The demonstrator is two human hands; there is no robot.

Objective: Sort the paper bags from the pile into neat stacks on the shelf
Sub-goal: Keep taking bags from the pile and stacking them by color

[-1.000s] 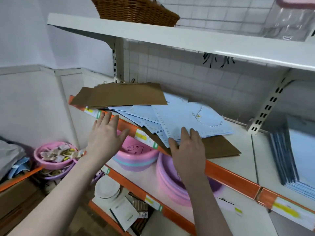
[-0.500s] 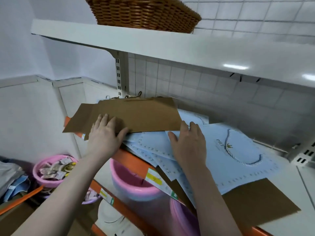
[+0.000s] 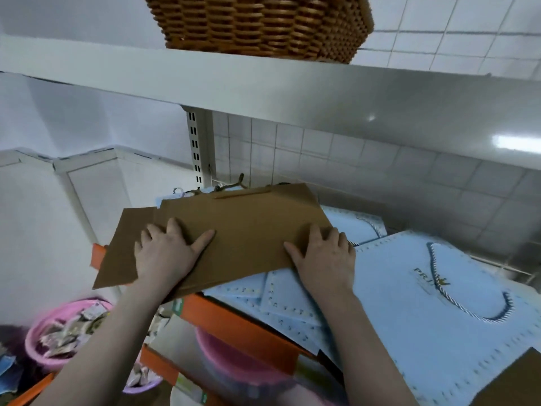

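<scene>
A flat brown paper bag (image 3: 248, 230) lies on top of the pile on the shelf, its handles toward the tiled wall. A second brown bag (image 3: 120, 253) sticks out beneath it at the left, past the orange shelf edge (image 3: 240, 332). My left hand (image 3: 167, 253) rests flat on the top bag's left part, fingers spread. Flat on that bag's right front corner lies my right hand (image 3: 325, 256). Several light blue paper bags (image 3: 424, 303) with rope handles lie fanned out under and to the right of the brown ones.
A white upper shelf (image 3: 263, 92) with a wicker basket (image 3: 257, 24) hangs close overhead. Pink plastic basins (image 3: 58, 332) sit on the lower shelf and floor at left. A brown corner (image 3: 518, 379) shows at the bottom right. Tiled wall behind.
The view has closed in on the pile. My left hand slid further onto the brown bag, and my right hand moved from the blue bags onto the brown bag's right corner.
</scene>
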